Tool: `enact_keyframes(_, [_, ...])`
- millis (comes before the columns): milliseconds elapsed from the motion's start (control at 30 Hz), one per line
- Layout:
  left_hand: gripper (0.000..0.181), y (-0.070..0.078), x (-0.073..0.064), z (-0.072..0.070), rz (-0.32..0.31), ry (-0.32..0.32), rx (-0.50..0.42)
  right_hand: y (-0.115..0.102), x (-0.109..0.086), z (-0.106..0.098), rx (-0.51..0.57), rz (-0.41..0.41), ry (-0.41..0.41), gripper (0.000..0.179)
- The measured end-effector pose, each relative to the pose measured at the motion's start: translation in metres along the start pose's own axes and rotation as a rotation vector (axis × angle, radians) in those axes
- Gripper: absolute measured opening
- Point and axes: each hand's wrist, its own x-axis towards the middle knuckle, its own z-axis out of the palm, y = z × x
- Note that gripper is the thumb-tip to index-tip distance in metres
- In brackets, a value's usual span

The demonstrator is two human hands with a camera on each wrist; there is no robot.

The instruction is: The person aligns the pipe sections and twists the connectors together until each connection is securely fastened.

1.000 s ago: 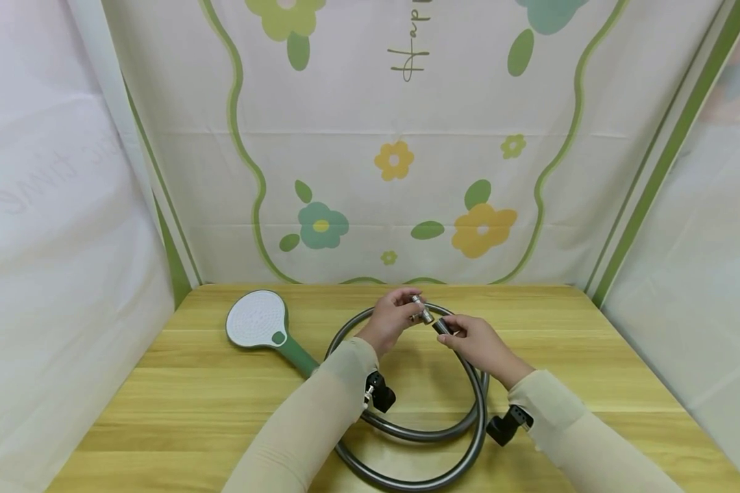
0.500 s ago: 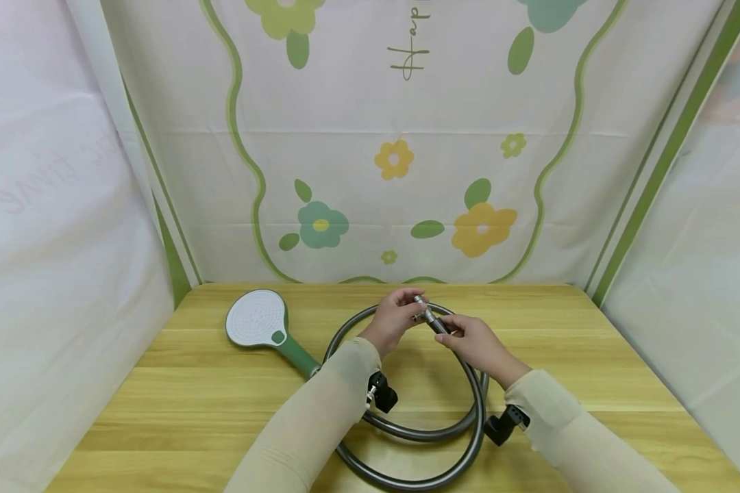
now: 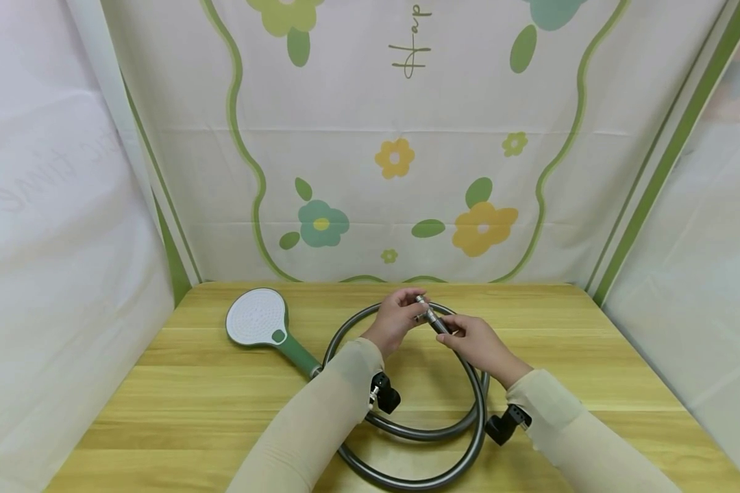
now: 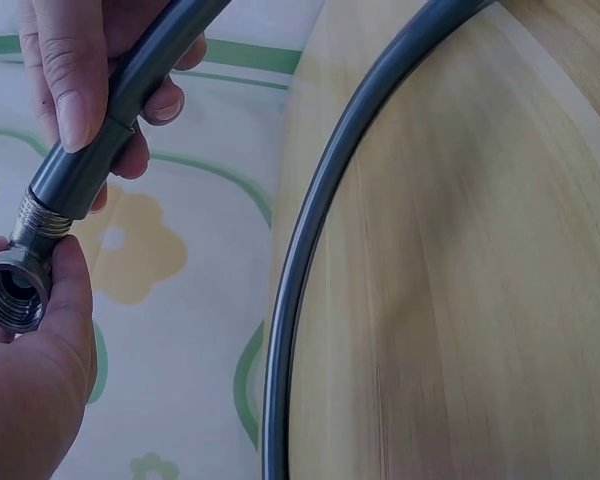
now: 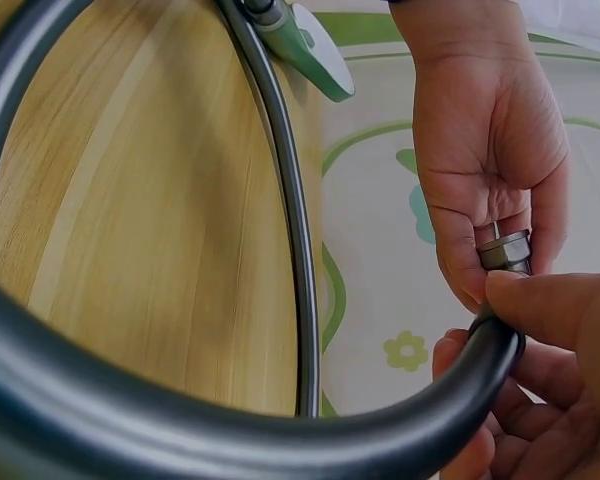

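My left hand (image 3: 395, 320) pinches a small silvery metal threaded connector (image 4: 18, 288) between thumb and fingers. Its round nut end, threaded inside, faces the camera in the left wrist view. My right hand (image 3: 477, 348) grips the dark grey shower hose (image 3: 479, 411) just behind its end sleeve (image 4: 78, 172). Sleeve and connector meet in line, with some bright threads (image 4: 42, 216) still showing at the joint. Over in the right wrist view, the right thumb (image 5: 540, 305) lies along the hose end, close to the nut (image 5: 505, 250).
A green hand shower (image 3: 296, 352) with a white spray face (image 3: 255, 318) lies at left on the wooden table (image 3: 179, 411). The hose's loops spread over the table beneath both hands. Flowered cloth (image 3: 395, 205) hangs behind the table's far edge.
One second ago a gap separated the connector from the hose's end sleeve; half a second ago they came together and stay joined now. Both hands have hardly shifted otherwise.
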Motion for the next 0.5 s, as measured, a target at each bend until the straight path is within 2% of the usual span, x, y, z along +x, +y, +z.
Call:
enact_keyframes(267, [0.033, -0.0014, -0.0006, 0.0015, -0.013, 0.006, 0.002, -0.0002, 0.0008, 0.0007, 0.004, 0.018, 0.002, 0.039])
enact_keyframes(500, [0.034, -0.0041, 0.0005, 0.0022, 0.006, 0.001, 0.003, -0.0006, 0.0012, 0.0013, -0.001, 0.038, 0.010, 0.038])
